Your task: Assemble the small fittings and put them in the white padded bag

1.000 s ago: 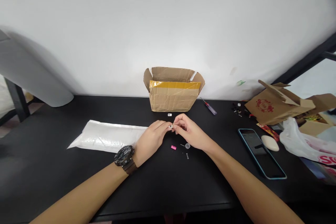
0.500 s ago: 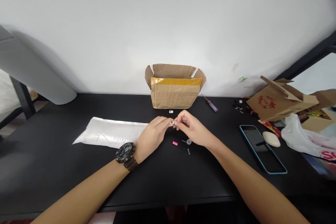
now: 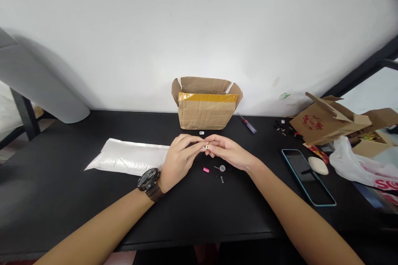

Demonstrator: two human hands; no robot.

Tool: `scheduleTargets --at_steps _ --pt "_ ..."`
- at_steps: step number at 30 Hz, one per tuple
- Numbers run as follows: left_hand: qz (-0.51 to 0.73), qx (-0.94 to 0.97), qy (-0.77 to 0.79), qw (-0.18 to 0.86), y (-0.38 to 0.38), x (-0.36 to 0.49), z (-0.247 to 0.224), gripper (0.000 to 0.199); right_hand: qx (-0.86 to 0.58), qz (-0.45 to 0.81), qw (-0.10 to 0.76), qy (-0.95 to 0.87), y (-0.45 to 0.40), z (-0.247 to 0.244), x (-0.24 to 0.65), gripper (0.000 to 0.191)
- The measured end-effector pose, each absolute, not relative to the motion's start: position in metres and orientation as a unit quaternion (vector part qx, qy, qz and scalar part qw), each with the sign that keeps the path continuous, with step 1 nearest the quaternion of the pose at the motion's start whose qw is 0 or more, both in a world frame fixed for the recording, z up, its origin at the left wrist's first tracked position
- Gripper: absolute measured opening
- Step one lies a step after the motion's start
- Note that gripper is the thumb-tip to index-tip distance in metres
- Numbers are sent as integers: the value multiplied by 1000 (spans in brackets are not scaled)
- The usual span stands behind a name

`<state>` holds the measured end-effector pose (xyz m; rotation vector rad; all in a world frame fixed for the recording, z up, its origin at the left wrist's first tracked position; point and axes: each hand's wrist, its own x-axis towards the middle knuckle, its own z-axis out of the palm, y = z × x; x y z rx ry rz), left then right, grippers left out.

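Note:
My left hand (image 3: 182, 160) and my right hand (image 3: 228, 153) meet above the black tabletop (image 3: 186, 215), their fingertips together. Between them is a tiny white-and-dark part (image 3: 205, 147), pinched by fingers of both hands and mostly hidden by them. Just beyond my fingers lies a small white piece (image 3: 202, 132). Below my right hand are a pink block (image 3: 206, 169), a clear round cap (image 3: 222, 168) and small black bits (image 3: 222, 180). A white padded envelope (image 3: 127, 157) lies left of my left hand, whose wrist wears a black watch (image 3: 148, 182).
An open cardboard box (image 3: 207, 112) stands against the white wall, with a purple-handled screwdriver (image 3: 248, 126) beside it. On the right are a phone (image 3: 306, 177), a white oval bar (image 3: 319, 165), a torn carton (image 3: 326, 122) and a plastic bag (image 3: 357, 165).
My right hand has lowered and flattened, its fingers stretching toward my left fingertips. The tiny part stays pinched between my hands, and the view has shifted slightly.

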<state>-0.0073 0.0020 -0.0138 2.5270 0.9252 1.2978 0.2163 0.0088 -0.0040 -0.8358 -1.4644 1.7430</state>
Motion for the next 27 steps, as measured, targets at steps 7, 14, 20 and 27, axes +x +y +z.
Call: scheduleTargets --at_steps 7,14,20,27 --pt "450 833 303 114 0 -5 -12 34 -317 686 339 -560 6 -4 214 25" --pt "456 826 304 136 -3 -5 -10 32 -337 650 371 -571 6 -10 210 26" --pt "452 830 301 132 -4 -3 -8 32 -304 676 347 -575 7 -3 215 25" --pt "463 821 304 141 -2 -3 -10 35 -310 663 335 -594 8 -1 217 29"
